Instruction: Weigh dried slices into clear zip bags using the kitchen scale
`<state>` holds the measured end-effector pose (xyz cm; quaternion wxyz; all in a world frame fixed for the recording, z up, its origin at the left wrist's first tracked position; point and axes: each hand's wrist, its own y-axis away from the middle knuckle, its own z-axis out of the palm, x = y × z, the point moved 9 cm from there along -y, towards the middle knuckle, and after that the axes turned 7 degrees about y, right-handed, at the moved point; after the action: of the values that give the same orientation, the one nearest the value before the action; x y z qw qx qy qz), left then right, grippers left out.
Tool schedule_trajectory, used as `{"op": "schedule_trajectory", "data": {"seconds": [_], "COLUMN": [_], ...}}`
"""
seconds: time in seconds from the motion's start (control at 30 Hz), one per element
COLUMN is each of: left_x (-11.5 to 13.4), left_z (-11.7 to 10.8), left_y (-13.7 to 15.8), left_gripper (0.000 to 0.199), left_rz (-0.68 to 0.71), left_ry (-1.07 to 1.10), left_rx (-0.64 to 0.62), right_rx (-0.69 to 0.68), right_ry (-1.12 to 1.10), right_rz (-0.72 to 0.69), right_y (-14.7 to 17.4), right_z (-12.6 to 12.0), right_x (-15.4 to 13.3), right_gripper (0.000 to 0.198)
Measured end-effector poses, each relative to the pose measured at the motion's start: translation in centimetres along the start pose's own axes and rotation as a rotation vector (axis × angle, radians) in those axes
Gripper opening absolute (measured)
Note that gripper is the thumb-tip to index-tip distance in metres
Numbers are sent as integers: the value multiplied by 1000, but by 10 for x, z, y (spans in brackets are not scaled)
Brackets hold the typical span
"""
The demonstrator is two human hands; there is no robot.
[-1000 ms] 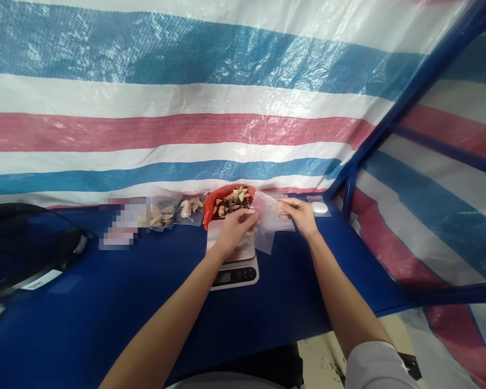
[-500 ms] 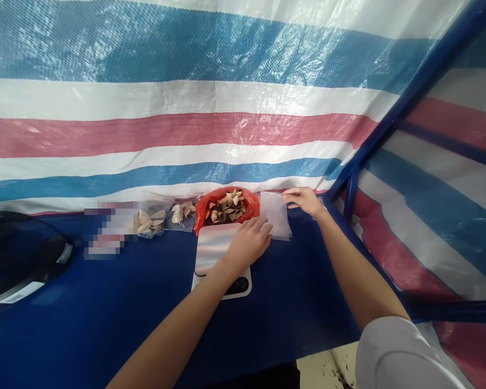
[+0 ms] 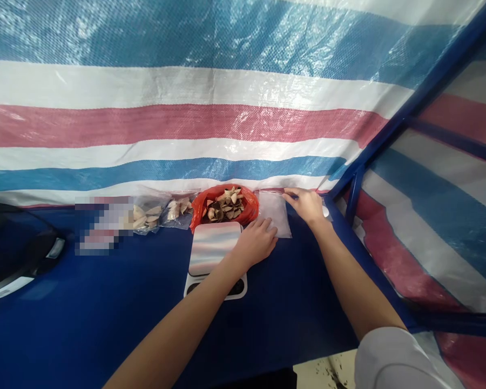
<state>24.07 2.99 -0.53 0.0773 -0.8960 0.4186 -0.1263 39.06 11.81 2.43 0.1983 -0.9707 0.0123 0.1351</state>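
Left hand (image 3: 256, 241) at clear plastic's (image 3: 274, 212) 7 o'clock, right hand (image 3: 306, 205) apart at 2, grips unclear; 1 scale (image 3: 214, 248), 1 unreadable label (image 3: 8, 287).

The scale (image 3: 213, 248) fronts the red bag (image 3: 198, 214), reachable from above.

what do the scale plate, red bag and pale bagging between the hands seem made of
Scale plate: probably polished metal, or mirrored glass, since stripes reflect in it. Red bag: likely thin plastic film, crinkled and shiny. Pale bagging: apparently plastic too, smooth and translucent.
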Motion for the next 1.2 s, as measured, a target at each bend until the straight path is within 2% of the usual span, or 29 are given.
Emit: {"op": "schedule_trajectory", "data": {"seconds": [0.1,0.2,0.37,0.5,0.63,0.83,0.93,1.07,1.2], "left_x": [0,-1,-4,-6,-7,-7,-8,-11,-18], "left_z": [1,2,3,5,10,13,10,-2,-21], "left_y": [-1,0,4,6,7,3,1,4,15], "left_gripper": [32,33,33,34,36,37,33,31,31], "left_rz": [-12,-23,-8,0,-8,-34,-41,-66,-89], "left_ry": [13,28,11,-17,-16,0,23,51,99], "left_rx": [5,3,-18,-29,-48,-78,-61,-20,46], "right_rx": [46,-2,-95,-38,-42,-122,-155,-131,-99], "right_ry": [-36,-102,-21,29,46,4,-49,-155,-252], "right_rz": [-115,-234,-372,-599,-707,-686,-644,-504,-405], "right_y": [13,21,23,27,29,23,18,12,21], "right_z": [-5,12,51,57,59,67,63,38,7], "right_x": [-23,-43,-51,-61,-66,-62,-59,-49,-45], "right_gripper": [28,27,28,30,33,36,32,28,28]}}
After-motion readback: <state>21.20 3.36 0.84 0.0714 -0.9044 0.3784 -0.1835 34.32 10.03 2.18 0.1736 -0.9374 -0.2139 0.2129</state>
